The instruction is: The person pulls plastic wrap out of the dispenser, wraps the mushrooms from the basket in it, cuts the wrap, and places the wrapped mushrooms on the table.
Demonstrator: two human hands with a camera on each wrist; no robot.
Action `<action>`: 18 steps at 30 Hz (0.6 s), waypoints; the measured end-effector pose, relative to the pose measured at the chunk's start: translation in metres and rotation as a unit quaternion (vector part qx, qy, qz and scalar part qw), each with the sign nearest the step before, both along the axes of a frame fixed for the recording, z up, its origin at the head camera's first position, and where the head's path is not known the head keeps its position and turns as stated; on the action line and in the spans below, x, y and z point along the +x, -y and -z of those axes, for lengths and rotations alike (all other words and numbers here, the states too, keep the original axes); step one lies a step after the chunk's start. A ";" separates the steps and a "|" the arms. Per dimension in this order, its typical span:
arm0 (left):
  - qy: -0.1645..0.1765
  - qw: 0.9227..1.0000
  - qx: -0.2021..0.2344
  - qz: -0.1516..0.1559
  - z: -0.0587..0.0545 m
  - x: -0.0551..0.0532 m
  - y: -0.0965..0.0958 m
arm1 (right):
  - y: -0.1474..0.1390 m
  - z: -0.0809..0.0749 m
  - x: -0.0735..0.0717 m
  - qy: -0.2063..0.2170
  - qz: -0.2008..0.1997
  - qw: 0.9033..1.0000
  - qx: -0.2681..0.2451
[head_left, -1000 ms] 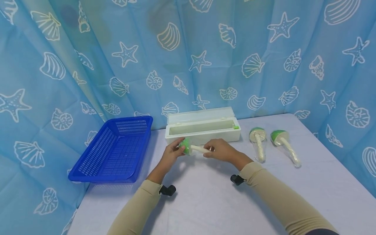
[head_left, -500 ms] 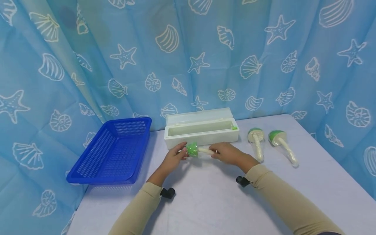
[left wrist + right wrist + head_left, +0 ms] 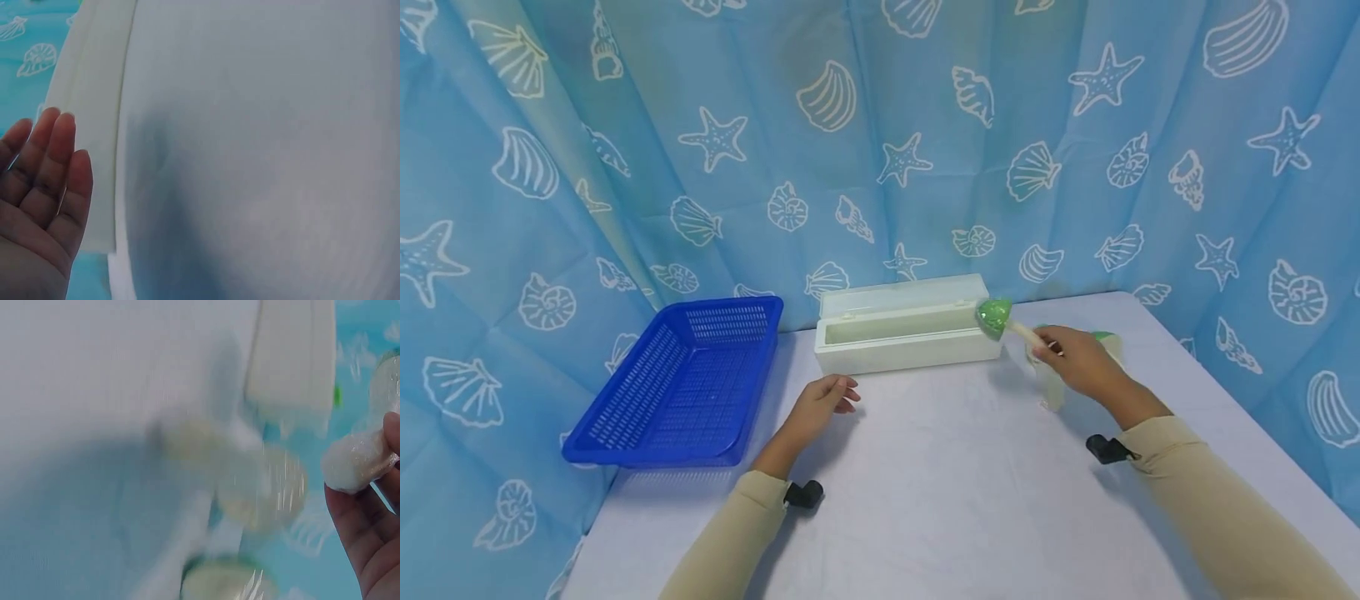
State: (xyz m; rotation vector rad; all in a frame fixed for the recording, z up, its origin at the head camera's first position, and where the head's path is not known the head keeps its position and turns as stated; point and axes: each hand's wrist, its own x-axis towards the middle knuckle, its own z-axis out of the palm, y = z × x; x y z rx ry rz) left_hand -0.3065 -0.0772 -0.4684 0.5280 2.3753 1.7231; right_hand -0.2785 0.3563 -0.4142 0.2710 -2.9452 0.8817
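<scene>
My right hand (image 3: 1081, 362) grips the white stem of a plastic-wrapped toy mushroom (image 3: 994, 318) with a green cap. The cap points left, raised over the right end of the white box (image 3: 910, 352). In the right wrist view, thumb and fingers pinch the stem's rounded end (image 3: 355, 464). My left hand (image 3: 811, 408) hovers in front of the box's left end, fingers loosely extended, holding nothing. Behind my right hand lie two more wrapped mushrooms, one mushroom (image 3: 1052, 392) mostly covered and the other showing a bit of its green cap (image 3: 1108, 343).
The long box has its lid (image 3: 904, 296) raised at the back. A blue plastic basket (image 3: 752, 417) stands left on the white-covered table (image 3: 955, 500). A blue curtain (image 3: 880, 108) with shell prints hangs right behind the box.
My left hand has let go of the mushroom's cap and drawn back left. My right hand has carried the mushroom right and up, over the two others.
</scene>
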 end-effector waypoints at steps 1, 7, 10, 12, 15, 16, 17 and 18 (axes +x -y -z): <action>-0.002 1.000 0.001 -0.005 0.001 -0.001 0.002 | -0.009 -0.002 0.002 0.003 0.014 1.000 0.001; -0.010 0.999 -0.002 -0.036 0.001 -0.001 0.011 | -0.057 -0.004 0.013 0.005 0.081 0.997 0.005; -0.006 0.999 0.002 -0.041 -0.004 0.002 0.016 | -0.076 -0.002 0.019 -0.002 0.093 0.996 0.004; -0.003 0.999 0.005 -0.038 -0.010 0.007 0.018 | -0.086 0.000 0.024 -0.003 0.096 0.995 -0.002; -0.002 0.999 0.009 -0.037 -0.014 0.010 0.020 | -0.100 0.005 0.029 -0.003 0.104 0.995 -0.006; 0.001 0.999 0.012 -0.037 -0.013 0.011 0.020 | -0.104 0.007 0.030 -0.002 0.109 0.994 -0.008; 0.000 0.999 0.012 -0.040 -0.011 0.011 0.021 | -0.108 0.010 0.031 -0.002 0.115 0.993 -0.007; -0.001 0.999 0.011 -0.043 -0.009 0.010 0.022 | -0.112 0.013 0.033 -0.003 0.123 0.992 -0.004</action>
